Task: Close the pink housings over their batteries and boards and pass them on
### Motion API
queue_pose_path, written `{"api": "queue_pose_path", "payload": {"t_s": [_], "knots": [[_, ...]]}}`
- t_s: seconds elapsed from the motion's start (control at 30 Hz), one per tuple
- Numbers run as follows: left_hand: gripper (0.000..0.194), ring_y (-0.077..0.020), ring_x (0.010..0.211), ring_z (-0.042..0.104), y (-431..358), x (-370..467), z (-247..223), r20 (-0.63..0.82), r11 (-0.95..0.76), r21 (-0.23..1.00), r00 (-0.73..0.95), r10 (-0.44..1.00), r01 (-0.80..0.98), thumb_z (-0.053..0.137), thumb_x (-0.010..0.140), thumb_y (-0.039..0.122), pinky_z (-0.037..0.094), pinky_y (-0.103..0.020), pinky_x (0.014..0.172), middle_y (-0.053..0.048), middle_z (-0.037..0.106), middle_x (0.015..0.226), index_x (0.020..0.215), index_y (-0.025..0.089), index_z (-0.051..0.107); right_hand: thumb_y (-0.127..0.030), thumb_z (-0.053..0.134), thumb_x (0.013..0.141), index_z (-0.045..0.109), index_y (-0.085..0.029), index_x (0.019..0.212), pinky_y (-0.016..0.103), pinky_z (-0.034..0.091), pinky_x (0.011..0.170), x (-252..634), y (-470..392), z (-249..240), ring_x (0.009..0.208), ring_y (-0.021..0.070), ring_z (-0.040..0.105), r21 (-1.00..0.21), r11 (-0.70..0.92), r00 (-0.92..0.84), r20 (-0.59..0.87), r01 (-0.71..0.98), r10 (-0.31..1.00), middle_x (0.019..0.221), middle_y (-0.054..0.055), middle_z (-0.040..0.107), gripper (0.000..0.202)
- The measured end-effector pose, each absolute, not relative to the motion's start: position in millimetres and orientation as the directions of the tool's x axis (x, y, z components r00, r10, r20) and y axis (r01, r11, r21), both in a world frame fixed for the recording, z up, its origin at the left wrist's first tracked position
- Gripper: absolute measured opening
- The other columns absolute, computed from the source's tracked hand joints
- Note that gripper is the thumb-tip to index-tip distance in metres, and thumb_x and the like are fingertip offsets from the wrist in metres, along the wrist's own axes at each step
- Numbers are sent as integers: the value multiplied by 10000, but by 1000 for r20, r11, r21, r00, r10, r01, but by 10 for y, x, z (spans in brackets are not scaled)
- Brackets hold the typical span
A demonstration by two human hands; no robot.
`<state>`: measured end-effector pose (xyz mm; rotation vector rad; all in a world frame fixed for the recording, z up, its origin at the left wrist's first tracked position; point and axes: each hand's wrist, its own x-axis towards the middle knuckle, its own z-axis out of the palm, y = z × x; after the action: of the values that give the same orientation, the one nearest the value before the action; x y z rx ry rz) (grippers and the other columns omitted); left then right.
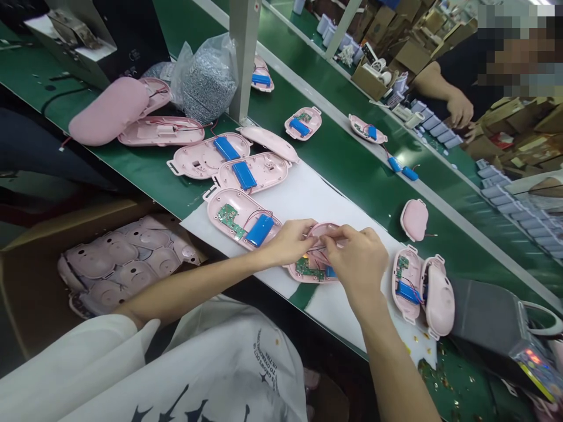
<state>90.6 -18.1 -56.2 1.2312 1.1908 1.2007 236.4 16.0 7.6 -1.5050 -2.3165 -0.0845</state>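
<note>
My left hand [290, 241] and my right hand [358, 255] meet over a pink plastic housing [292, 271] on the white sheet. Both have thumb and fingers pinched together close to thin wires [322, 253]; exactly what lies between the fingertips is too small to make out. A green circuit board [308, 268] and part of a blue battery [331, 272] show inside this housing. Behind the fingers rises a pink shell piece [325, 227], partly hidden by them. Left of my hands lies another open housing [220, 225] with a board and a blue battery [260, 230].
More pink housings [275, 171] lie at left, near a bag of small metal parts [209, 79]. A dark machine with a lit display [488, 322] stands at right. A carton of shells [127, 258] sits below left. Across the green bench [325, 158] a person works.
</note>
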Motion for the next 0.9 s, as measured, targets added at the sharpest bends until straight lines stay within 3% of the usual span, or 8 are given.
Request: {"api": "queue_pose_path", "payload": {"t_s": [0.1, 0.23, 0.33, 0.47, 0.6, 0.7, 0.8, 0.9], "knots": [[138, -205, 873, 662, -218, 899, -537, 3, -3, 999, -4, 1000, 34, 536, 853, 178, 520, -288, 743, -39, 710, 925, 935, 167, 646, -403, 720, 678, 704, -202, 931, 305, 369, 601, 2434, 290, 172, 843, 257, 588, -166, 351, -285, 324, 922, 902, 958, 95, 651, 324], [146, -190, 859, 645, -237, 879, -484, 19, -16, 996, -33, 999, 93, 531, 881, 203, 494, -282, 745, -27, 694, 937, 986, 173, 628, -364, 620, 744, 729, -225, 861, 342, 467, 728, 2624, 486, 212, 803, 236, 651, -390, 377, -383, 67, 840, 921, 845, 37, 714, 212], [167, -173, 793, 620, -239, 876, -464, 89, -97, 987, 61, 994, 128, 585, 910, 325, 461, -256, 687, -8, 671, 853, 924, 168, 641, -328, 590, 810, 727, -230, 835, 320, 498, 756, 2713, 471, 211, 792, 205, 687, -485, 485, -481, 144, 728, 865, 840, 7, 737, 170], [216, -157, 702, 613, -308, 838, -474, 173, -209, 943, 156, 973, 259, 535, 961, 342, 452, -249, 640, -6, 662, 773, 935, 164, 654, -195, 569, 899, 701, -220, 874, 275, 498, 675, 2817, 149, 201, 750, 161, 684, -279, 749, -597, 465, 601, 653, 859, -2, 733, 137], [359, -239, 1233, 590, -386, 637, -346, 265, -481, 790, 495, 827, 380, 536, 878, 104, 446, -363, 1056, -97, 666, 1265, 1216, 188, 622, -52, 606, 900, 672, -183, 969, 294, 531, 760, 2917, -334, -64, 794, 171, 681, 43, 847, -613, 710, 530, 347, 868, 32, 726, 161], [556, -310, 1475, 327, -339, 560, -96, 62, -529, 681, 680, 730, 506, 691, 787, 181, 298, -453, 1203, -124, 445, 1534, 1326, 209, 562, -22, 607, 888, 664, -172, 996, 371, 554, 894, 2905, -531, -353, 904, 217, 700, 48, 846, -565, 764, 530, 311, 933, 66, 731, 193], [696, -351, 1345, 480, -178, 711, 127, -172, -393, 595, 589, 790, 701, 740, 773, 437, 430, -460, 1080, -178, 528, 1430, 1377, 179, 510, -59, 535, 928, 655, -192, 1009, 423, 543, 986, 2927, -606, -539, 1009, 223, 697, -97, 849, -544, 729, 519, 416, 1014, 62, 724, 197], [739, -344, 1064, 636, 40, 956, 246, -370, -262, 503, 480, 796, 823, 810, 645, 542, 544, -392, 819, -163, 661, 1171, 1222, 128, 605, -100, 547, 920, 669, -247, 1145, 461, 582, 953, 3165, -771, -635, 1029, 243, 701, -223, 802, -458, 723, 554, 517, 1049, 46, 721, 295]]}}
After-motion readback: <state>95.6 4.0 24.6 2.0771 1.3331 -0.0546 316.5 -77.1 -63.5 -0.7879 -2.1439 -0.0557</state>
